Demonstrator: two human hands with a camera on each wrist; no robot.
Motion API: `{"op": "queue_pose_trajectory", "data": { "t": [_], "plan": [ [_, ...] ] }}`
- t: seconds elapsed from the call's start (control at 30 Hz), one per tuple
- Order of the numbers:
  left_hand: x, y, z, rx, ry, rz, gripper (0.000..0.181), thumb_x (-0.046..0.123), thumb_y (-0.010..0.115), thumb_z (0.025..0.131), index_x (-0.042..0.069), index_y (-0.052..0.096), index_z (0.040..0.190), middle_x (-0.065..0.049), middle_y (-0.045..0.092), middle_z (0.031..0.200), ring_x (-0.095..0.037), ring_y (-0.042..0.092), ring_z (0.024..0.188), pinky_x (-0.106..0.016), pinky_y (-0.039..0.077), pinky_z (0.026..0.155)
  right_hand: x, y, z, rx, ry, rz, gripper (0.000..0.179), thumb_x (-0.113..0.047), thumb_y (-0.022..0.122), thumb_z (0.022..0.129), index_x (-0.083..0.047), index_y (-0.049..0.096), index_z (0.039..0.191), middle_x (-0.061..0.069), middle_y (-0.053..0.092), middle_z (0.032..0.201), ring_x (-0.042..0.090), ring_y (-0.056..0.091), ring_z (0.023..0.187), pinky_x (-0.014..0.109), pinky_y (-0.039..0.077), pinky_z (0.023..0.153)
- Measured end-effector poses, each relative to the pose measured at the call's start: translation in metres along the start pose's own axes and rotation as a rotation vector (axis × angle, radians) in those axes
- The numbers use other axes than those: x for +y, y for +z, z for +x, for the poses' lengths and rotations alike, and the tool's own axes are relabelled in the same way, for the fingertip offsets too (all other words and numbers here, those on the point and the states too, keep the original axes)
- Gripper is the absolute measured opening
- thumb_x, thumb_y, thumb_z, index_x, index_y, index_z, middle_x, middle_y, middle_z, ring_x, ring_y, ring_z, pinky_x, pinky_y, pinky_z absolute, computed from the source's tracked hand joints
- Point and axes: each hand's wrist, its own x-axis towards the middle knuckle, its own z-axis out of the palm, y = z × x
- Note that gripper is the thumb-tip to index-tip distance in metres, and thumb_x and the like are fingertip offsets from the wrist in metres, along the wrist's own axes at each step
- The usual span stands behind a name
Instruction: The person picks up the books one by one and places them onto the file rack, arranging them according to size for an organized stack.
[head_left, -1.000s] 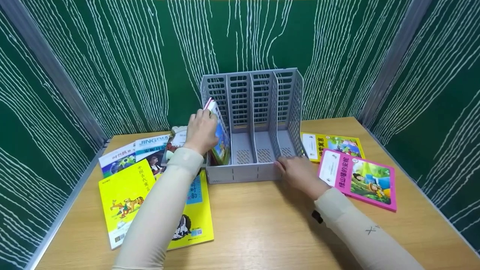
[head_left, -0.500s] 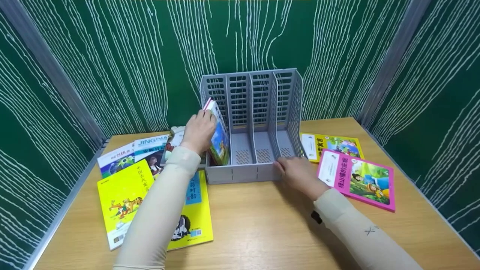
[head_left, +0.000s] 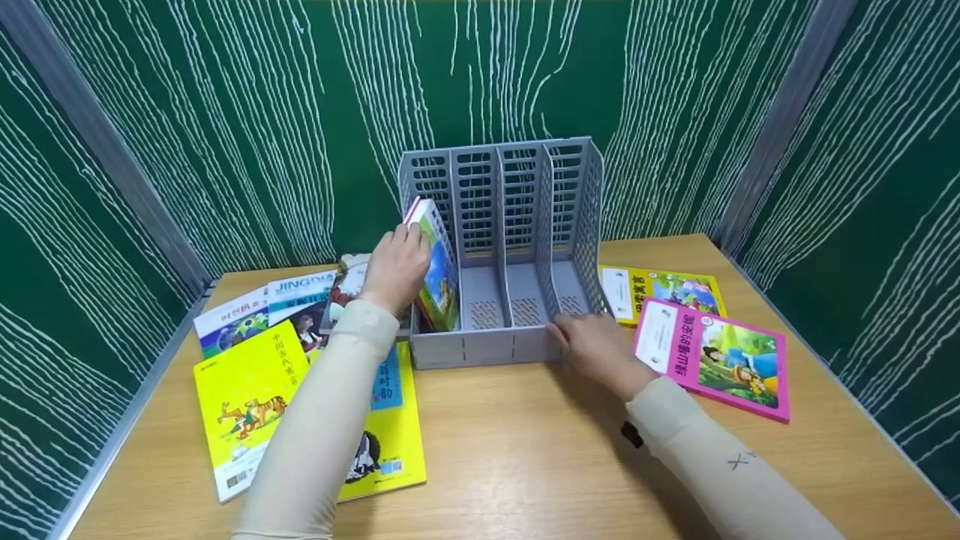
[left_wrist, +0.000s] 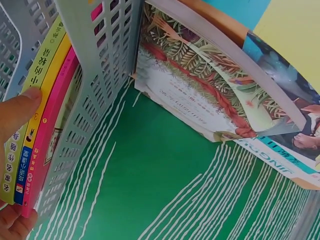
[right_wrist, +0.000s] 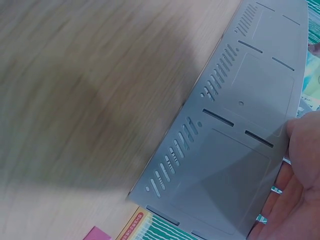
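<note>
A grey desktop file rack (head_left: 487,351) with several upright compartments stands at the middle of the table. My left hand (head_left: 398,264) holds three thin books (head_left: 441,274) upright in the leftmost compartment. In the left wrist view, its thumb (left_wrist: 22,110) lies on a pale green spine (left_wrist: 42,60), with a yellow spine and a pink spine (left_wrist: 55,105) beside it. Fingertips (left_wrist: 22,225) show at the lower ends of the spines. My right hand (head_left: 600,349) grips the rack's front rim near its right corner; in the right wrist view its fingers curl over the grey front panel (right_wrist: 220,175).
Left of the rack lie several books, among them a yellow one with a tiger (head_left: 251,405) and a larger yellow one (head_left: 397,450) partly under my left arm. To the right, a pink book (head_left: 739,364) overlaps a yellow book (head_left: 686,292). A green wall stands close behind.
My left hand has shifted very slightly left and down at the books, showing a little more of the front cover. The right hand keeps its grip on the rack.
</note>
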Motion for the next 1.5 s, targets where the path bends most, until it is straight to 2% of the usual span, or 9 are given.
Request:
{"op": "queue_pose_trajectory", "data": {
  "t": [0.1, 0.3, 0.5, 0.77, 0.83, 0.93, 1.07, 1.27, 1.5],
  "plan": [
    [0.0, 0.001, -0.001, 0.014, -0.006, -0.001, 0.043, 0.019, 0.068, 0.108, -0.003, 0.062, 0.144, -0.019, 0.065, 0.134, -0.032, 0.064, 0.118, -0.041, 0.06, 0.099, -0.001, 0.0, 0.0, 0.005, -0.001, -0.001, 0.034, -0.035, 0.049, 0.116, -0.014, 0.067, 0.095, 0.003, 0.062, 0.076, 0.027, 0.064, 0.079, 0.055, 0.055, 0.09],
    [0.001, 0.002, -0.006, 0.061, -0.017, -0.017, 0.042, 0.018, 0.065, 0.109, -0.004, 0.062, 0.144, -0.019, 0.065, 0.134, -0.032, 0.064, 0.115, -0.041, 0.06, 0.098, -0.001, 0.001, -0.001, 0.049, -0.039, -0.041, 0.033, -0.031, 0.052, 0.115, -0.012, 0.063, 0.09, 0.004, 0.058, 0.071, 0.032, 0.063, 0.077, 0.058, 0.054, 0.087],
    [0.0, 0.002, -0.007, 0.032, -0.017, -0.031, 0.048, 0.022, 0.068, 0.108, -0.003, 0.059, 0.149, -0.019, 0.063, 0.141, -0.032, 0.063, 0.119, -0.042, 0.059, 0.102, -0.001, 0.002, -0.001, 0.027, -0.022, -0.029, 0.033, -0.031, 0.052, 0.116, -0.013, 0.063, 0.09, 0.004, 0.056, 0.072, 0.03, 0.06, 0.077, 0.058, 0.053, 0.09],
    [-0.006, 0.001, -0.01, 0.031, -0.036, -0.083, 0.062, 0.029, 0.076, 0.103, 0.001, 0.054, 0.153, -0.019, 0.059, 0.148, -0.033, 0.058, 0.13, -0.044, 0.056, 0.109, -0.001, -0.001, 0.001, 0.004, -0.027, -0.004, 0.033, -0.031, 0.05, 0.116, -0.013, 0.064, 0.093, 0.003, 0.057, 0.072, 0.025, 0.056, 0.071, 0.049, 0.052, 0.076],
    [-0.007, 0.001, -0.011, 0.032, -0.041, -0.105, 0.068, 0.034, 0.079, 0.1, 0.002, 0.053, 0.154, -0.019, 0.058, 0.15, -0.034, 0.056, 0.134, -0.045, 0.054, 0.113, -0.001, -0.002, 0.001, -0.03, -0.001, 0.018, 0.031, -0.034, 0.05, 0.117, -0.012, 0.067, 0.101, 0.005, 0.061, 0.078, 0.026, 0.058, 0.075, 0.048, 0.054, 0.077],
    [-0.008, -0.001, -0.014, 0.034, -0.046, -0.143, 0.076, 0.039, 0.083, 0.097, 0.002, 0.052, 0.156, -0.02, 0.056, 0.155, -0.036, 0.053, 0.141, -0.047, 0.05, 0.119, 0.0, -0.006, -0.002, -0.06, 0.03, 0.054, 0.035, -0.038, 0.052, 0.116, -0.008, 0.067, 0.125, 0.013, 0.073, 0.101, 0.032, 0.069, 0.094, 0.053, 0.061, 0.092],
    [-0.009, -0.006, -0.018, 0.052, -0.051, -0.187, 0.08, 0.041, 0.084, 0.096, 0.003, 0.051, 0.158, -0.02, 0.054, 0.159, -0.036, 0.05, 0.148, -0.049, 0.046, 0.125, 0.004, -0.015, -0.005, -0.01, 0.01, 0.072, 0.052, -0.038, 0.06, 0.113, -0.001, 0.056, 0.15, 0.025, 0.071, 0.136, 0.046, 0.068, 0.127, 0.063, 0.053, 0.113],
    [-0.007, -0.011, -0.027, 0.158, -0.046, -0.248, 0.076, 0.04, 0.087, 0.094, 0.003, 0.056, 0.154, -0.02, 0.057, 0.157, -0.037, 0.053, 0.148, -0.049, 0.045, 0.126, 0.015, -0.031, -0.009, 0.111, -0.066, 0.003, 0.053, -0.034, 0.066, 0.109, 0.003, 0.058, 0.146, 0.03, 0.069, 0.137, 0.05, 0.067, 0.126, 0.065, 0.054, 0.109],
    [0.004, -0.01, -0.039, 0.255, -0.015, -0.308, 0.068, 0.039, 0.086, 0.095, -0.001, 0.063, 0.145, -0.021, 0.064, 0.148, -0.036, 0.059, 0.141, -0.049, 0.049, 0.123, 0.037, -0.052, -0.016, 0.051, 0.049, 0.018, 0.062, -0.037, 0.065, 0.11, 0.004, 0.051, 0.154, 0.033, 0.059, 0.151, 0.054, 0.055, 0.141, 0.07, 0.043, 0.119]
  ]
}}
